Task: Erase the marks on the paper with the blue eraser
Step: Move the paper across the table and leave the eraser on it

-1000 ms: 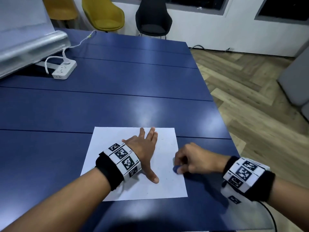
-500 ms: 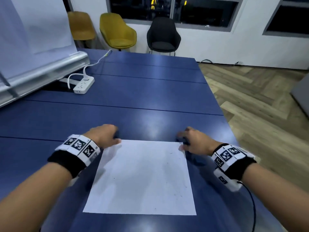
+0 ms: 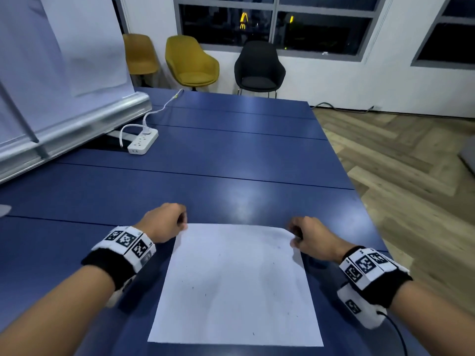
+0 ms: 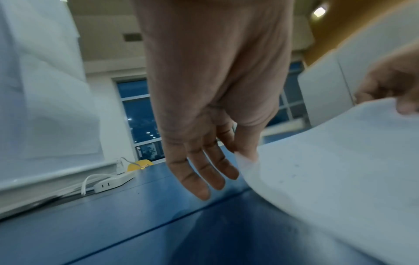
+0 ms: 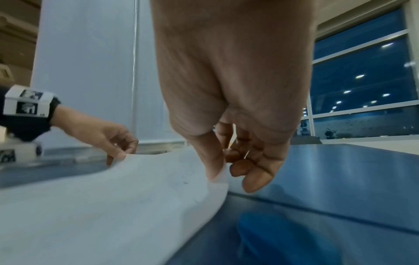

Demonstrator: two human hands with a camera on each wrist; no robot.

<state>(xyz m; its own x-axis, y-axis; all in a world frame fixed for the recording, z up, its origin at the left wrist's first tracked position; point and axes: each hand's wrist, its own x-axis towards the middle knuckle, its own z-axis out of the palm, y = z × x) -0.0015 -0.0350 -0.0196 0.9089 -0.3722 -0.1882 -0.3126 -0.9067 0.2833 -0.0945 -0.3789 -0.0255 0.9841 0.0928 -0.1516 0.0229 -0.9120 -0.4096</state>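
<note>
Head view: left hand (image 3: 164, 222) and right hand (image 3: 312, 238) each pinch a far corner of paper (image 3: 236, 286); thin, floppy, tear-prone, so corners suit lifting.

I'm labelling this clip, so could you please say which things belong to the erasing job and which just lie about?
Job: paper, its far corners pinched by left hand and right hand; blurred blue shape beside it, probably the eraser.
Lying about: power strip, yellow chairs, black chair.

left hand (image 3: 164, 222) and right hand (image 3: 312, 238) pinch the paper's (image 3: 236, 286) far corners on the blue table (image 3: 231, 160).
</note>
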